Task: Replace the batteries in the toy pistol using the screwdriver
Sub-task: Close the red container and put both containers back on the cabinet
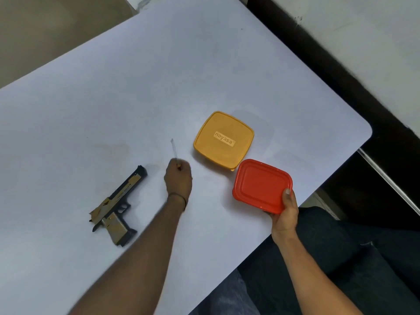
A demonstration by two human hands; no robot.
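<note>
A gold and black toy pistol lies flat on the white table, at the left, muzzle pointing away. To its right, my left hand is closed around the handle of a thin screwdriver, whose shaft sticks out away from me, blurred. My right hand grips the near corner of a red lidded box at the table's right edge, thumb on the lid. No batteries are visible.
A yellow square lidded box marked "nayasa" sits just beyond the red box, touching or nearly touching it. The table's rounded right corner and near edge run diagonally. My dark-trousered legs are below the edge.
</note>
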